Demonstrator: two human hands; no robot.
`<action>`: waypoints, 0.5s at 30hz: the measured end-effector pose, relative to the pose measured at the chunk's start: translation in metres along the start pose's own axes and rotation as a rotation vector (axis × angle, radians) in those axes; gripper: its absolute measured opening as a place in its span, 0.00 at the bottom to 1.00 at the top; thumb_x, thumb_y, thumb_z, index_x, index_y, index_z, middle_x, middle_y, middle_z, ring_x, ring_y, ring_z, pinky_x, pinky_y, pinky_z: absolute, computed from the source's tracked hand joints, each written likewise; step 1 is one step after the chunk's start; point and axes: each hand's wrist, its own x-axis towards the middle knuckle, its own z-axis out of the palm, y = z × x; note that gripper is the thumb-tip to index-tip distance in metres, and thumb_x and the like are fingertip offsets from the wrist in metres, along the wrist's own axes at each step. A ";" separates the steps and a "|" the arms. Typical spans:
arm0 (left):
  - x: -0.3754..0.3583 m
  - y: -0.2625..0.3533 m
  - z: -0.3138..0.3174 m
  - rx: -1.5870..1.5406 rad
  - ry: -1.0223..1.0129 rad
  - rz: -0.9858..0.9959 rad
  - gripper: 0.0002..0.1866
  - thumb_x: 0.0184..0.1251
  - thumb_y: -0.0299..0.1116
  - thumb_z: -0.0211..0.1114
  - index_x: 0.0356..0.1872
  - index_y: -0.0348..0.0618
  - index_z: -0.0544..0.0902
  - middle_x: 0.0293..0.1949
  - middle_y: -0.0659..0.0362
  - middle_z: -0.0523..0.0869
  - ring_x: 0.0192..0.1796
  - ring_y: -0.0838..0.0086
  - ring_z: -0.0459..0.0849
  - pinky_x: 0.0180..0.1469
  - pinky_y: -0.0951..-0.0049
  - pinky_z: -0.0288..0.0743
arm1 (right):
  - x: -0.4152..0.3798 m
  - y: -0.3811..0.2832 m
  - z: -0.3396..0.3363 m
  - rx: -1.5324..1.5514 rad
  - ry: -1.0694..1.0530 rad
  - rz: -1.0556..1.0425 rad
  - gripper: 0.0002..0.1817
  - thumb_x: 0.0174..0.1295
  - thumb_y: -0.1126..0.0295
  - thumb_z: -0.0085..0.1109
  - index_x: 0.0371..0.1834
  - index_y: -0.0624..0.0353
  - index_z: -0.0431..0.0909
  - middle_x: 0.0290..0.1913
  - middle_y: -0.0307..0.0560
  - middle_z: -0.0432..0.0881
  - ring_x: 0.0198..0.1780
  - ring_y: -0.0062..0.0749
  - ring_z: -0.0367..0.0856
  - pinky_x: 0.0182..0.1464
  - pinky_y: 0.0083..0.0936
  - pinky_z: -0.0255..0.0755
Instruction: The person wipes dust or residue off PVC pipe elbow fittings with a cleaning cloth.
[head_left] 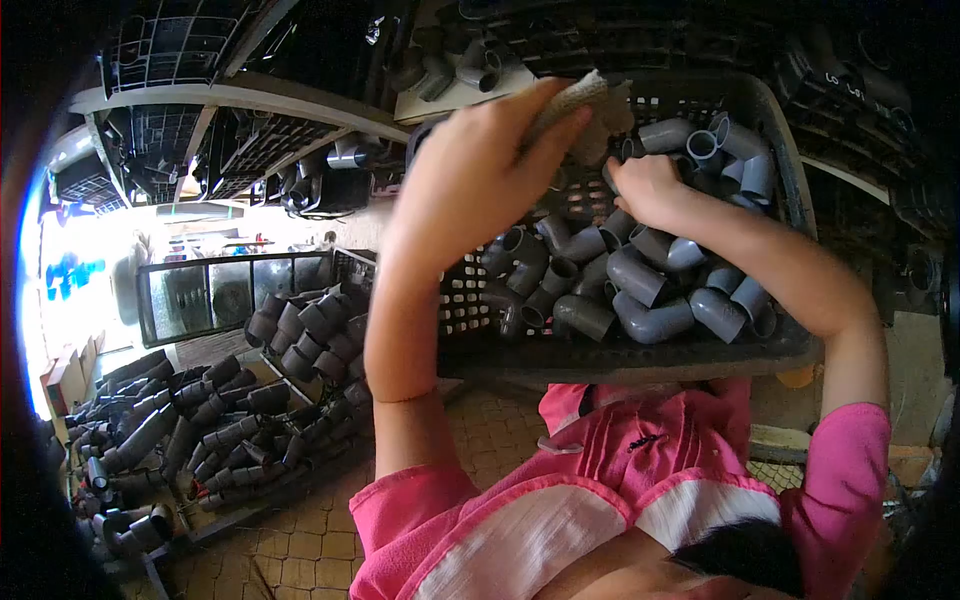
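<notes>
A pale, worn cloth (pixel 603 118) is pinched between the thumb and fingers of my left hand (pixel 480 150), raised over the left back part of a black plastic crate (pixel 640 358). Inside the crate lie many grey pipe elbows (pixel 655 318), jumbled at different angles. My right hand (pixel 648 188) reaches in at the crate's back middle. Its fingers are curled at a grey pipe elbow (pixel 611 172), mostly hidden behind them and the cloth. More elbows (pixel 745 150) lie just right of that hand.
A big pile of dark pipe fittings (pixel 220 420) spreads on the lower left. Black crates (pixel 175 45) sit on a metal-framed rack at upper left. A few fittings rest on a pale board (pixel 465 92) behind the crate. The floor (pixel 300 530) is paved.
</notes>
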 end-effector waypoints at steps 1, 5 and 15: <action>0.002 -0.004 0.013 -0.005 0.040 -0.027 0.16 0.69 0.44 0.57 0.44 0.42 0.80 0.28 0.42 0.82 0.36 0.45 0.82 0.36 0.54 0.74 | -0.001 0.003 -0.008 0.002 -0.015 -0.017 0.29 0.49 0.47 0.67 0.50 0.53 0.77 0.38 0.48 0.86 0.39 0.48 0.85 0.41 0.43 0.78; 0.004 -0.042 0.032 -0.182 0.228 -0.080 0.15 0.69 0.38 0.57 0.49 0.41 0.79 0.29 0.42 0.83 0.34 0.46 0.82 0.37 0.63 0.76 | -0.022 -0.002 -0.065 0.471 0.202 0.002 0.19 0.55 0.55 0.63 0.41 0.57 0.81 0.34 0.53 0.84 0.37 0.48 0.85 0.36 0.38 0.76; 0.011 -0.049 0.041 0.524 0.597 0.313 0.19 0.55 0.30 0.66 0.50 0.52 0.83 0.47 0.65 0.80 0.37 0.76 0.81 0.47 0.71 0.65 | -0.030 0.006 -0.119 2.077 0.219 -0.075 0.24 0.71 0.46 0.43 0.54 0.54 0.76 0.48 0.43 0.82 0.47 0.28 0.81 0.52 0.28 0.74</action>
